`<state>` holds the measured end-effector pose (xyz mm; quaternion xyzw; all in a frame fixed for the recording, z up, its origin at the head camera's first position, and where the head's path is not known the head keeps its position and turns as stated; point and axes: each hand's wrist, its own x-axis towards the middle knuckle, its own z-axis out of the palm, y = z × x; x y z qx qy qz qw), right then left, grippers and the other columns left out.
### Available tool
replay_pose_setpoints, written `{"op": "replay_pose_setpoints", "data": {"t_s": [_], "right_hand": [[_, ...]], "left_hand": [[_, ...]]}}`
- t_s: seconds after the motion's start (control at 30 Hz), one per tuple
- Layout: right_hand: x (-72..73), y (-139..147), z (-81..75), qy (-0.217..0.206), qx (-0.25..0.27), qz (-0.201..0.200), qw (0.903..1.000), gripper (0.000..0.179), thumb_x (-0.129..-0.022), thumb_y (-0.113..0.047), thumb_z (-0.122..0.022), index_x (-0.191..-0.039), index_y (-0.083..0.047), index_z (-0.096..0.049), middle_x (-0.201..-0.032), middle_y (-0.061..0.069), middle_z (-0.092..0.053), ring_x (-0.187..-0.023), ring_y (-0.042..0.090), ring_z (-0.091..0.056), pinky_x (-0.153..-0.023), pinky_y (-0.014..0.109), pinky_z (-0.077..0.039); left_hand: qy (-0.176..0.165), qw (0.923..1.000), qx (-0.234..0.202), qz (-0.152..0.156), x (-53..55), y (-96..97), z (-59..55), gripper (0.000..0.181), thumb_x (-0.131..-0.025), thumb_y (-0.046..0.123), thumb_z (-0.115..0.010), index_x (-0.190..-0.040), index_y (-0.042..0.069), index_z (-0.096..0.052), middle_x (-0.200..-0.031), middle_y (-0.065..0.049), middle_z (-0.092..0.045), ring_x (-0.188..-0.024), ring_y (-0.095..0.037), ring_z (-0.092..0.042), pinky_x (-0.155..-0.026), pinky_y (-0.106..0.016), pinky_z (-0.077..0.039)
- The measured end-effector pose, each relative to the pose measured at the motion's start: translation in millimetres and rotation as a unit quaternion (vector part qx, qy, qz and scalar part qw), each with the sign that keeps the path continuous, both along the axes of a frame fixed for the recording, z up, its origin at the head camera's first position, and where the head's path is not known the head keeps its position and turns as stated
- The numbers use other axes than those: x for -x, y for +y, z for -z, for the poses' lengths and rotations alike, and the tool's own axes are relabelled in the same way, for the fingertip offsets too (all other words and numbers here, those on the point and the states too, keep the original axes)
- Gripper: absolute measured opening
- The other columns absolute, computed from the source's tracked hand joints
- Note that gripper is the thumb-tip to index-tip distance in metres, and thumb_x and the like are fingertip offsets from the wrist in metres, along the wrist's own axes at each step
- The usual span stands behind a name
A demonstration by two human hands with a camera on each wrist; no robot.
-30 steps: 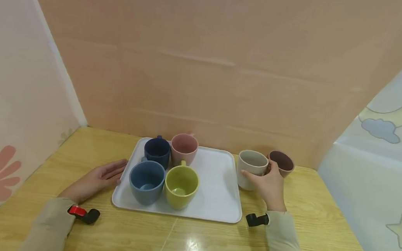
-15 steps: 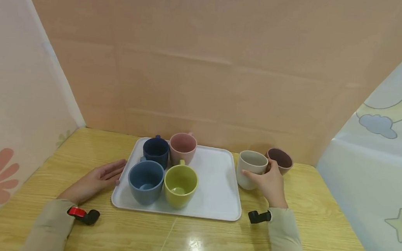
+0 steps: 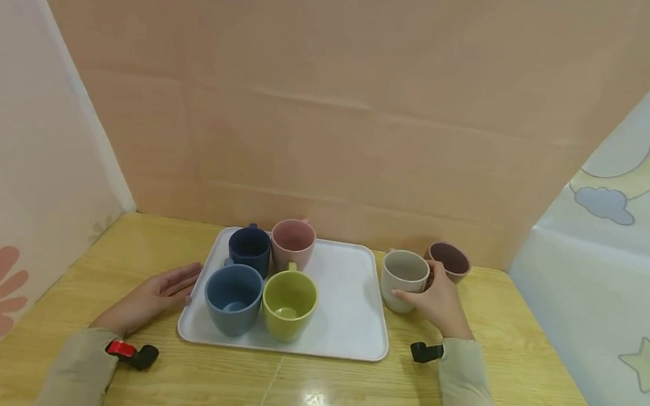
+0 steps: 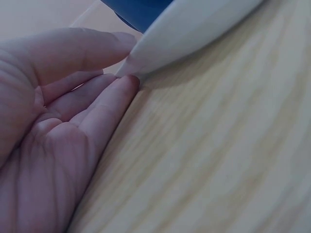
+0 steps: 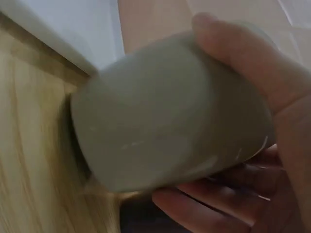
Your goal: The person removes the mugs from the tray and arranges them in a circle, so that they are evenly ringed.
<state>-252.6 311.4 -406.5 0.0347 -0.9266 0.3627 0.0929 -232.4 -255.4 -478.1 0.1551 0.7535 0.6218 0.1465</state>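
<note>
My right hand (image 3: 439,299) grips a light grey mug (image 3: 400,290) just off the right edge of the white tray (image 3: 352,305). Thumb and fingers wrap the mug's side in the right wrist view, where the grey mug (image 5: 160,111) is close to the wooden surface; whether it touches cannot be told. My left hand (image 3: 154,298) lies at the tray's left edge, fingers extended. In the left wrist view the fingertips of the left hand (image 4: 63,107) touch the tray's rim (image 4: 184,39). Behind the right hand stands a brownish mauve mug (image 3: 450,261), partly hidden.
On the tray's left half stand a navy mug (image 3: 249,251), a pink mug (image 3: 293,241), a blue mug (image 3: 233,303) and a yellow-green mug (image 3: 289,307). A wall (image 3: 330,134) rises behind the wooden table (image 3: 233,385), with side panels left and right.
The grey mug has turned in my right hand, so a handle now shows at its far side. The right wrist has swung slightly right. My left hand has stayed at the tray.
</note>
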Motion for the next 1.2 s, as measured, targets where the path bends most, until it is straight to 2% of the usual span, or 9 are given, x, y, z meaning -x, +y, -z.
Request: {"op": "replay_pose_setpoints", "data": {"t_s": [0.13, 0.4, 0.6, 0.87, 1.03, 1.2], "right_hand": [[-0.7, 9.0, 1.0, 0.003, -0.039, -0.012, 0.9992, 0.095, -0.072, -0.045, -0.092, -0.134, 0.004, -0.039, -0.121, 0.025, -0.061, -0.106, 0.037, -0.063, -0.086, 0.050, -0.052], [-1.7, 15.6, 2.2, 0.005, -0.050, -0.017, 0.9986, 0.093, -0.069, -0.044, -0.094, -0.126, 0.005, -0.040, -0.118, 0.026, -0.061, -0.105, 0.039, -0.063, -0.087, 0.052, -0.052], [-3.8, 19.3, 1.1, -0.003, -0.065, -0.013, 0.9978, 0.092, -0.068, -0.043, -0.095, -0.122, 0.006, -0.038, -0.114, 0.027, -0.059, -0.101, 0.039, -0.062, -0.084, 0.051, -0.051], [-5.0, 16.8, -5.1, -0.017, -0.066, -0.019, 0.9975, 0.094, -0.070, -0.045, -0.093, -0.124, 0.007, -0.036, -0.114, 0.029, -0.060, -0.098, 0.038, -0.063, -0.081, 0.049, -0.052], [-9.0, 15.8, -11.8, -0.042, -0.066, -0.020, 0.9967, 0.097, -0.074, -0.042, -0.091, -0.130, 0.011, -0.032, -0.120, 0.033, -0.056, -0.107, 0.044, -0.061, -0.089, 0.055, -0.051], [-14.6, 13.1, -19.3, -0.066, -0.030, -0.048, 0.9962, 0.107, -0.080, -0.032, -0.089, -0.145, 0.014, -0.018, -0.136, 0.036, -0.047, -0.124, 0.049, -0.051, -0.102, 0.063, -0.042]], "left_hand": [[-0.006, 0.9999, 0.011, -0.002, -1.0, -1.9, 2.0, 0.075, -0.103, 0.021, -0.062, -0.161, 0.003, -0.018, -0.166, -0.018, -0.020, -0.129, 0.012, -0.044, -0.099, -0.012, -0.042], [-0.013, 0.9999, 0.006, 0.004, -1.2, -1.3, 0.5, 0.076, -0.103, 0.021, -0.062, -0.162, 0.003, -0.017, -0.166, -0.019, -0.019, -0.129, 0.011, -0.044, -0.099, -0.012, -0.043], [-0.002, 0.9999, -0.001, 0.010, -2.0, -0.5, 0.6, 0.076, -0.103, 0.020, -0.062, -0.161, 0.001, -0.017, -0.166, -0.022, -0.019, -0.130, 0.010, -0.044, -0.099, -0.012, -0.043], [0.001, 1.0000, -0.003, 0.003, -3.1, -6.1, 4.5, 0.073, -0.104, 0.015, -0.059, -0.161, 0.000, -0.016, -0.165, -0.023, -0.019, -0.129, 0.012, -0.045, -0.098, -0.013, -0.044], [0.001, 1.0000, -0.002, 0.006, -0.8, -4.1, 4.1, 0.072, -0.105, 0.016, -0.058, -0.161, 0.001, -0.016, -0.165, -0.022, -0.020, -0.129, 0.012, -0.045, -0.099, -0.012, -0.043], [0.018, 0.9998, -0.003, 0.007, 1.4, -2.6, 4.7, 0.069, -0.105, 0.015, -0.057, -0.160, -0.002, -0.018, -0.163, -0.024, -0.022, -0.130, 0.011, -0.045, -0.099, -0.011, -0.042]]}}
